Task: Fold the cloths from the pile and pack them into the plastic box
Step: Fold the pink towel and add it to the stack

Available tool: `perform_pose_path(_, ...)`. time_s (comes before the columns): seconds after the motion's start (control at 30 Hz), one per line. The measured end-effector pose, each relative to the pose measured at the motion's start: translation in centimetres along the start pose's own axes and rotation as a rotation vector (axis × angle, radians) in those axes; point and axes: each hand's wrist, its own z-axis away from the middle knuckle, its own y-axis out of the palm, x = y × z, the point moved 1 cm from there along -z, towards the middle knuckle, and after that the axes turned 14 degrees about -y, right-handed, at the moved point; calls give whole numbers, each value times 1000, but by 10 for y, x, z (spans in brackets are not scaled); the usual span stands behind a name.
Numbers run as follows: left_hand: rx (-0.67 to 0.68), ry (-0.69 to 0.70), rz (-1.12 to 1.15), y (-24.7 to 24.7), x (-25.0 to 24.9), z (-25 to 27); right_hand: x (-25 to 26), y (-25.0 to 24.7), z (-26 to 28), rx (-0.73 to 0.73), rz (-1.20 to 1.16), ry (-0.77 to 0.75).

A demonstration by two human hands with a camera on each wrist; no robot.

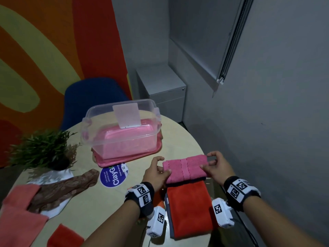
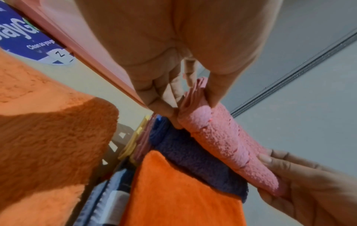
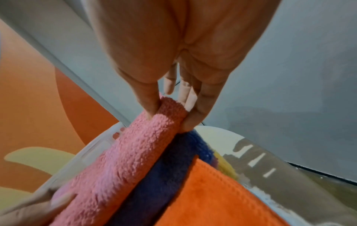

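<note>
Hands: left hand (image 1: 156,172) and right hand (image 1: 217,166) pinch opposite ends of folded pink cloth (image 1: 186,167), atop orange cloth (image 1: 190,209); plastic box (image 1: 122,130) at eleven o'clock.

A round blue sticker (image 1: 114,176) lies on the tabletop (image 1: 178,139), left of centre in the head view. It carries "ClayG" in large white letters, cut off by a pink tray (image 1: 124,159); the smaller white lines beside it are too blurred to read. A white patch at its edge shows "Z". In the upper left of the left wrist view the same sticker (image 2: 25,39) reads "ayG", "Clean as you g…" and "Z". The wrist bands bear black-and-white square code markers (image 1: 241,186), without readable letters.
</note>
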Motion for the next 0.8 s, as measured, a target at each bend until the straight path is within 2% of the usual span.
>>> perform_pose_path(0.17, -96, 86, -53, 6, -1, 1, 0, 5, -1, -45, 170, -204)
perform_pose_path(0.23, -128, 147, -110, 9, -1, -1, 0, 7, -1, -39, 207, -242)
perform_pose_path(0.33, -134, 209, -237, 12, -1, -3, -5, 8, -2, 27, 303, -343)
perform_pose_path(0.47, -113, 221, -418, 16, 3, -7, -12, 10, -2, 179, 655, -568)
perform_pose_path(0.53, -135, 215, -499, 16, 6, -11, -8, 13, -1, 286, 793, -539)
perform_pose_path(0.63, -129, 244, -724, 16, 9, -12, -11, 14, -5, 426, 872, -474)
perform_pose_path(0.7, -107, 244, -854, 16, 11, -9, -16, 13, -8, 469, 891, -458)
perform_pose_path(0.8, -76, 218, -934, 16, 17, -11, -26, 12, -9, 488, 883, -442)
